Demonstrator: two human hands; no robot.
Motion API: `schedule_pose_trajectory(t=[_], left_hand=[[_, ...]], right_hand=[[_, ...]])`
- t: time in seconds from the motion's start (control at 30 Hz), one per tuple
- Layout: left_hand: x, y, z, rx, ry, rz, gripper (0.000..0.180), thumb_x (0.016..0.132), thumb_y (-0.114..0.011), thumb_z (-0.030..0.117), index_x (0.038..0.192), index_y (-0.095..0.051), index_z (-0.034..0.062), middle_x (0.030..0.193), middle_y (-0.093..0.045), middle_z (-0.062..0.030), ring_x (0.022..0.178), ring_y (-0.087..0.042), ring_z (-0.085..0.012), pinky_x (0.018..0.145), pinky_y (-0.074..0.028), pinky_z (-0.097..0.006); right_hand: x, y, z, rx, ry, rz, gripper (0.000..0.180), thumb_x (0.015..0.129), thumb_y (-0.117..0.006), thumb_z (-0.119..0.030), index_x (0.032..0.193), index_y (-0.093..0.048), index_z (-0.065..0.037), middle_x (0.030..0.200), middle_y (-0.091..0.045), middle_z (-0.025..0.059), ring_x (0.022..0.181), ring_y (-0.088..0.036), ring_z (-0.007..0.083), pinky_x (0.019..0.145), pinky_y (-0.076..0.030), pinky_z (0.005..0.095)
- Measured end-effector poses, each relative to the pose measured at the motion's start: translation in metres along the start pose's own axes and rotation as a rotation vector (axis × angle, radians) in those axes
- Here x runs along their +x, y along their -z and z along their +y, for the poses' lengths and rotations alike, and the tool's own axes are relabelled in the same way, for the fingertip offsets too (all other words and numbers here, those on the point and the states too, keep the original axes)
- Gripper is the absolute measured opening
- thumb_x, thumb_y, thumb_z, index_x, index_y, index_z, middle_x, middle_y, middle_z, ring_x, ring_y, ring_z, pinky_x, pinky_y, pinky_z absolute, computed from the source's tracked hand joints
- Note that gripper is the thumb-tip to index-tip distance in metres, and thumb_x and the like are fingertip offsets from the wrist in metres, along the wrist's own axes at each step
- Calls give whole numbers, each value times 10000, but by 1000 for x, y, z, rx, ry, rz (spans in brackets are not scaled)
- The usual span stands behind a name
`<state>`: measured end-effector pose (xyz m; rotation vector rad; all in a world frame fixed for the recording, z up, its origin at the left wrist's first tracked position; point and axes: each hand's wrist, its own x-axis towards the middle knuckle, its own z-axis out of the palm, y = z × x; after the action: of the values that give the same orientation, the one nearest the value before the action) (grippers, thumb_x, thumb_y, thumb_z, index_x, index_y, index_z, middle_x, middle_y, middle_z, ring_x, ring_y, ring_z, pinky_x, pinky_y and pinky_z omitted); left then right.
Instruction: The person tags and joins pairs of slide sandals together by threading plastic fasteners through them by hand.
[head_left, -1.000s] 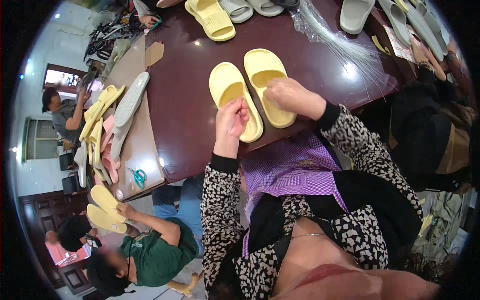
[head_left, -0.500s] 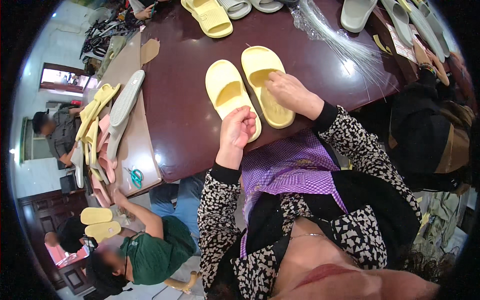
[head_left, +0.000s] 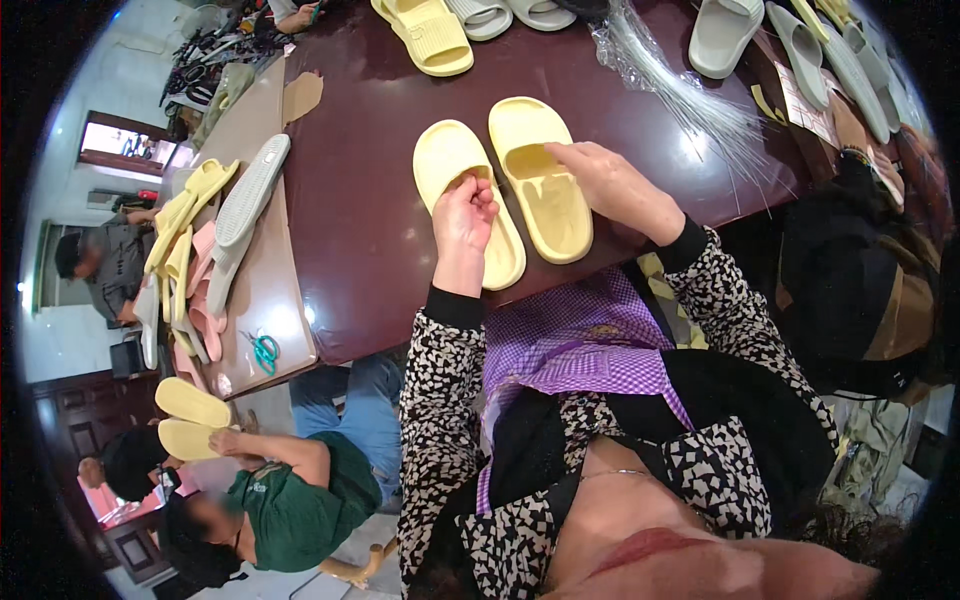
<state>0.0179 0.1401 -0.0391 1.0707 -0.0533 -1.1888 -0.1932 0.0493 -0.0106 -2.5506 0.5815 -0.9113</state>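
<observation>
Two pale yellow slippers lie side by side on the dark red table, soles down, straps toward the far side. My left hand is over the left slipper, its fingers curled together at the strap opening. Whatever those fingers pinch, if anything, is too small to make out. Over the outer edge of the right slipper hovers my right hand, fingers stretched out and holding nothing, the tips near the strap's opening.
Beyond are more yellow slippers, grey slippers and a bundle of thin clear strands on the glossy table. To the left sit piled slippers and teal scissors. A co-worker in green holds yellow slippers.
My left hand has moved farther up the left slipper to its strap opening. The right hand has drawn back rightward from inside the right slipper, its fingers straightening. The co-worker's hand now reaches the yellow slippers.
</observation>
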Motion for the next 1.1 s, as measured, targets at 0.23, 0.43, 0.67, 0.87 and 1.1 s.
schedule_pose_trajectory(t=[0.23, 0.43, 0.67, 0.87, 1.1], left_hand=[[1, -2, -1, -27, -40, -11, 81, 929, -501, 37, 965, -567, 7, 777, -577, -69, 612, -530, -132, 511, -459, -245], [7, 0, -9, -29, -73, 4, 95, 914, -489, 9, 954, -574, 3, 783, -591, -76, 617, -541, -134, 526, -467, -249], [14, 2, -6, -100, -68, -18, 128, 893, -470, -1, 939, -589, -3, 749, -599, -81, 591, -560, -143, 481, -493, -292], [17, 1, -9, -135, -60, 1, 133, 894, -466, -2, 927, -595, -2, 746, -608, -82, 578, -560, -147, 481, -503, -306], [18, -1, -16, -120, -59, -55, 146, 892, -479, -11, 986, -590, 1, 801, -609, -87, 645, -563, -155, 559, -490, -309]], right_hand=[[42, 1, 42, 128, -170, 212, 187, 853, -562, -80, 993, -644, 13, 907, -651, 198, 829, -628, 358, 722, -506, 381], [103, -43, 111, -71, -526, -136, 239, 798, -663, -215, 876, -686, 10, 743, -663, 172, 725, -639, 347, 678, -502, 361], [150, -65, 123, 206, -273, -160, 252, 773, -688, -239, 870, -693, -7, 820, -677, 165, 771, -648, 327, 710, -502, 385], [177, -74, 89, -56, -155, -183, 289, 796, -667, -276, 870, -676, 3, 869, -674, 173, 810, -649, 315, 739, -506, 394], [159, -43, 110, -544, -375, -235, 439, 838, -610, -409, 835, -654, 27, 858, -674, 184, 769, -654, 309, 715, -518, 398]])
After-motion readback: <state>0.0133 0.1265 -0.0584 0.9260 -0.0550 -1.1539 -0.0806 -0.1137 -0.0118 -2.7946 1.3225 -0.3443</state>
